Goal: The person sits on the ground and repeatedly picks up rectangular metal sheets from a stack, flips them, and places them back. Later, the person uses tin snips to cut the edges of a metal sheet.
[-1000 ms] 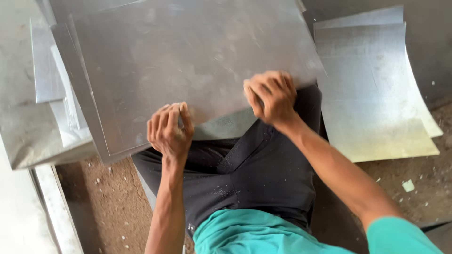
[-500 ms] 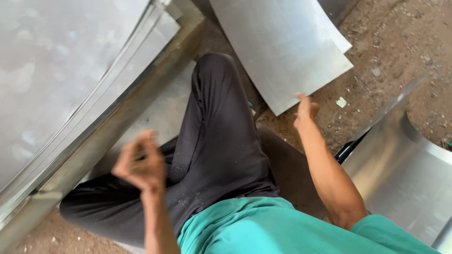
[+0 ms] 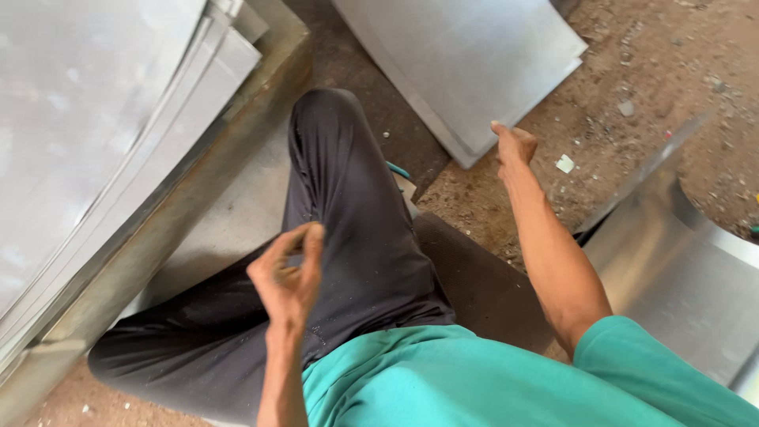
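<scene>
A seated worker in a teal shirt [image 3: 474,379] and black trousers [image 3: 340,237] is seen from above on a dirt floor [image 3: 656,87] strewn with grit and small scraps, among them a pale bit of debris [image 3: 564,164] just beside the right hand. The right hand [image 3: 514,145] stretches out to the near corner of a stack of flat metal sheets [image 3: 466,55] lying on the ground ahead; its fingers are loosely curled with one held straighter towards the sheet edge, gripping nothing, and it cannot be told whether the fingertips touch the corner or hang just short of it. The left hand [image 3: 288,273] is raised above the bent left leg, empty, its fingers half curled and the thumb drawn near the fingertips. Along the left side, a pile of large grey metal sheets [image 3: 95,134] leans or lies in layers, their edges fanned out at the top, bordered by a worn concrete ledge [image 3: 205,198]. A darker flat board [image 3: 474,285] lies under the worker's right side. At the right edge, a curved shiny metal sheet [image 3: 680,261] bows upward, well apart from the flat stack. The light is dull and even; the metal surfaces show smudges and faint reflections.
</scene>
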`<move>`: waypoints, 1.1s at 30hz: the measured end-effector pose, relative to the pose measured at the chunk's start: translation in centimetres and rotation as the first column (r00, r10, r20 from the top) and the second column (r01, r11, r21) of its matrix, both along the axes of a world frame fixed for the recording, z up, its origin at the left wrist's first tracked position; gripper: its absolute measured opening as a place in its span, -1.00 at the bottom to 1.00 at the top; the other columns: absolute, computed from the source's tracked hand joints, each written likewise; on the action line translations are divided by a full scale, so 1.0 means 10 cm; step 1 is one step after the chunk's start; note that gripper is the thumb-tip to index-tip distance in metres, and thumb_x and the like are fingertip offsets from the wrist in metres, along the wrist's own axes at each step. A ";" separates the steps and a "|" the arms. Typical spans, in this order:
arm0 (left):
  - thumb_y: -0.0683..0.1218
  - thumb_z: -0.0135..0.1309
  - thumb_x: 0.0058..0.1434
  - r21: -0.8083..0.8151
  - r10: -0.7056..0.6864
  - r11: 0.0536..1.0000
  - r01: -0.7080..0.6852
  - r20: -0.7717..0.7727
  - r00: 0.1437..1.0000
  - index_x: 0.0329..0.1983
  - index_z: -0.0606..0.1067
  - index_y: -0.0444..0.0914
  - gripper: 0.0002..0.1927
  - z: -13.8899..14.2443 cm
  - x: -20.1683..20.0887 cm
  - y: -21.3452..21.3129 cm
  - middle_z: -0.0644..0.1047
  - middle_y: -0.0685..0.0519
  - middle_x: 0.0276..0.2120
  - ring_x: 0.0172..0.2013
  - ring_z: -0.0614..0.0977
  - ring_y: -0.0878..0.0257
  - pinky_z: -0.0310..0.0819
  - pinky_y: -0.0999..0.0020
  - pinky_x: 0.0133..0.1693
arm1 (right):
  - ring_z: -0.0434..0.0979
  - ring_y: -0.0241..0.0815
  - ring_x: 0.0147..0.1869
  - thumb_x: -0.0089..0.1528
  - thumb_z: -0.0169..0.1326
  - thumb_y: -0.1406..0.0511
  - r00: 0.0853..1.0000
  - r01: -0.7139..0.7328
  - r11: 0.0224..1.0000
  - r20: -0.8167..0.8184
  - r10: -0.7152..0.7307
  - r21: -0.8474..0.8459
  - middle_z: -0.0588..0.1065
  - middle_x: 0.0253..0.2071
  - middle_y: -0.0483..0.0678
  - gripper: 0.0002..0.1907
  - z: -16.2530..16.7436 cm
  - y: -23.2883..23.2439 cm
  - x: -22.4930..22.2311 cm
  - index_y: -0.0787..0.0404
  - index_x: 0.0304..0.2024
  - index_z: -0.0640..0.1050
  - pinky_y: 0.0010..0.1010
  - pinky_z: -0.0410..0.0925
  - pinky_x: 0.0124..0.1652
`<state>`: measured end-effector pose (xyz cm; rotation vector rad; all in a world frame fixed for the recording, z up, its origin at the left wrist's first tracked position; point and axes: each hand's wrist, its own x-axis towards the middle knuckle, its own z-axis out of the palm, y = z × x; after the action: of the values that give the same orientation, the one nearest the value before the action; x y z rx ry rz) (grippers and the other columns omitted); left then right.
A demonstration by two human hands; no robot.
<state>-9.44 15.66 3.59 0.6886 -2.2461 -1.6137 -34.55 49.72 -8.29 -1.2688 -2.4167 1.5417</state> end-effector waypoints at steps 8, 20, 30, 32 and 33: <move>0.13 0.20 0.20 0.678 -0.373 0.689 0.256 0.030 0.927 0.43 0.20 -0.33 -0.16 -0.30 -0.95 0.72 0.46 -0.24 0.25 0.15 0.62 0.03 0.54 0.21 0.13 | 0.58 -0.06 0.17 0.13 0.31 0.34 0.987 -0.109 0.935 -0.147 0.062 -0.337 0.60 0.05 0.11 -0.60 0.40 -0.04 0.02 0.40 -0.04 0.55 -0.18 0.35 0.18; -0.13 0.33 0.09 0.554 -0.267 0.830 0.071 0.280 0.922 0.02 0.33 -0.50 -0.43 -1.25 -2.03 1.48 0.59 -0.23 -0.34 -0.45 0.59 0.05 0.58 0.07 -0.40 | 0.53 -0.23 -0.16 0.28 0.09 0.40 0.999 -0.011 0.638 0.018 0.038 -0.770 0.56 -0.22 -0.10 -0.88 0.22 1.21 2.52 0.27 -0.12 0.54 -0.37 0.39 -0.07; -0.08 0.21 0.31 0.057 -0.158 0.982 0.183 -0.300 0.941 -0.31 0.63 -0.30 -0.83 0.55 -0.54 -0.01 0.49 0.04 -0.61 -0.61 0.42 0.32 0.33 0.30 -0.54 | 0.44 -0.46 -0.46 0.05 -0.05 0.61 0.871 -0.474 0.234 -0.412 0.268 -0.849 0.59 -0.14 -0.07 -0.38 -0.25 -0.14 2.09 0.22 0.17 0.53 -0.67 0.24 -0.67; 0.01 0.16 0.45 -0.058 0.015 0.997 -0.054 -0.530 0.848 -0.10 0.65 -0.22 -0.79 0.70 -0.17 -0.39 0.65 0.06 -0.30 -0.36 0.67 0.40 0.58 0.43 -0.33 | 0.58 -0.39 -0.27 -0.12 -0.03 0.62 0.848 -0.530 0.446 -0.441 0.294 -0.722 0.55 -0.17 -0.15 -0.35 0.17 -0.53 1.65 0.16 0.02 0.56 -0.70 0.32 -0.50; -0.01 0.16 0.42 0.087 0.175 0.984 -0.155 -0.319 0.932 -0.14 0.69 -0.27 -0.76 0.72 0.01 -0.54 0.51 -0.01 -0.49 -0.47 0.48 0.30 0.35 0.39 -0.42 | 0.46 -0.39 -0.38 0.09 0.15 0.52 0.709 -0.702 0.442 -0.602 0.367 -0.558 0.52 -0.29 -0.12 -0.70 0.42 -0.72 1.46 0.25 -0.12 0.59 -0.63 0.26 -0.51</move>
<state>-9.35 10.22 10.77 0.5609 -1.8614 -1.5862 -19.98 42.52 -4.12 0.0466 -1.9850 2.8635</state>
